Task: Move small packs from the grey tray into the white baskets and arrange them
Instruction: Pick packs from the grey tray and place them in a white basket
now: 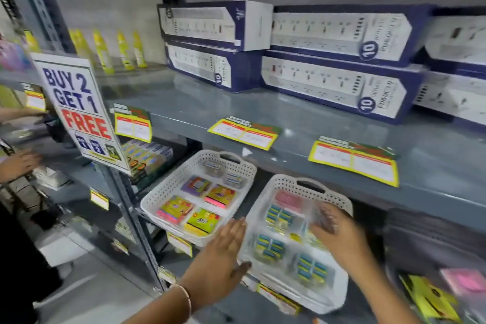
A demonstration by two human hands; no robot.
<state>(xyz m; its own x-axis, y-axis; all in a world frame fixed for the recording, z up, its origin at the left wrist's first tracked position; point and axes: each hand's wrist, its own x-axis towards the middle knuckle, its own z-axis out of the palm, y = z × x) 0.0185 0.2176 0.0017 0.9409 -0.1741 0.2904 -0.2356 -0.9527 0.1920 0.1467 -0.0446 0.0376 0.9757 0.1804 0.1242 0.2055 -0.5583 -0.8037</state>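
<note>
Two white baskets sit side by side on the lower shelf. The left basket (pixel 160 198) holds several colourful packs. The right basket (pixel 265 200) holds blue-and-yellow packs (pixel 272 247) and a pink pack (pixel 288 200). My left hand (pixel 223 252) lies flat against the right basket's left wall, thumb at its front corner. My right hand (pixel 339 234) reaches into that basket, its fingers curled on a small clear pack (pixel 319 214), which is blurred. The grey tray (pixel 420 242) is at the lower right with yellow packs (pixel 428 297) and pink packs (pixel 465 281) in it.
The grey shelf (pixel 302 118) above carries stacked power-strip boxes (pixel 339 81) and yellow price tags. A "Buy 2 Get 1 Free" sign (pixel 79 110) juts out at the left. Another person's hands (pixel 18 166) work at the neighbouring shelf at far left.
</note>
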